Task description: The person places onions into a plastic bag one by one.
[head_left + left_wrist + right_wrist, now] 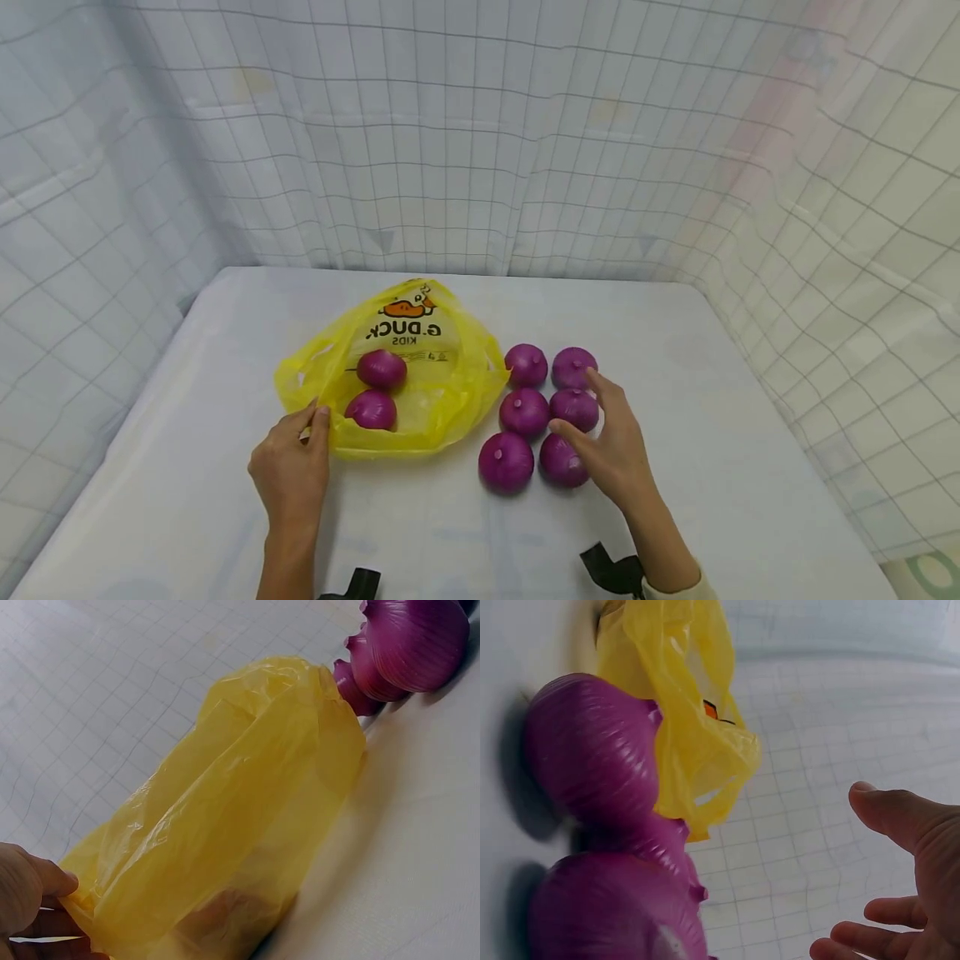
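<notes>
Now: left hand [291, 467] pinches yellow G.DUCK bag [468, 396] near left, two red onions [382, 370] inside; right hand [621, 446] spread, empty, by six loose onions [523, 413].

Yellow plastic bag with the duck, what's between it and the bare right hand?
Round purple onions lie between them, as the head view shows.

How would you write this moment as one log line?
in yellow bag: two onions | outside bag: six onions | left hand: pinches bag | right hand: open, near the six, holding nothing
</notes>
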{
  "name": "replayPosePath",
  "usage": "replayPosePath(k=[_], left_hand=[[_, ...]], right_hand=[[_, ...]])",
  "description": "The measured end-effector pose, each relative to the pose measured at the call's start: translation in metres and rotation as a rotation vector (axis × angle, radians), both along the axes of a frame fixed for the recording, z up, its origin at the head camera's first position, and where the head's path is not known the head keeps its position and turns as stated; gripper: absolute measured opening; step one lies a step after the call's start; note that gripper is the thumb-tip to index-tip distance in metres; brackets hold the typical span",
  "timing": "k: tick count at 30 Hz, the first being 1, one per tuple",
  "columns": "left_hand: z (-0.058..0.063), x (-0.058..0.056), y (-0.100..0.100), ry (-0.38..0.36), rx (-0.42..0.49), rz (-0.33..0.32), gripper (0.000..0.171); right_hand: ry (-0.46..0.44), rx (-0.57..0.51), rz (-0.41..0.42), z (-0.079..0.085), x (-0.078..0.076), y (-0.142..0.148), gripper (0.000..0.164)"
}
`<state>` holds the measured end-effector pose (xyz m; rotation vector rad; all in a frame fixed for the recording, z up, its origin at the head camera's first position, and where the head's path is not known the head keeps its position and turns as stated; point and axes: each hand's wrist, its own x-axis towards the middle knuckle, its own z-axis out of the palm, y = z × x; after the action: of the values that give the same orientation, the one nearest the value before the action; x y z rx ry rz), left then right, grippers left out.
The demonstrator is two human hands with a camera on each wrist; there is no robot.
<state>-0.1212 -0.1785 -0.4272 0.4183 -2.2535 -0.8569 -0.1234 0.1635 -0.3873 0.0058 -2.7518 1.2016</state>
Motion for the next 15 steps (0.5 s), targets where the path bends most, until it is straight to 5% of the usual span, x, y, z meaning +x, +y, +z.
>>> replayPosePath(k=[15], left_hand=[[0.004,-0.001,0.000,-0.008,0.008,-0.004,0.029]], right_hand=[[-0.032,0.076,-0.099,-0.049,0.026,0.007,0.085]])
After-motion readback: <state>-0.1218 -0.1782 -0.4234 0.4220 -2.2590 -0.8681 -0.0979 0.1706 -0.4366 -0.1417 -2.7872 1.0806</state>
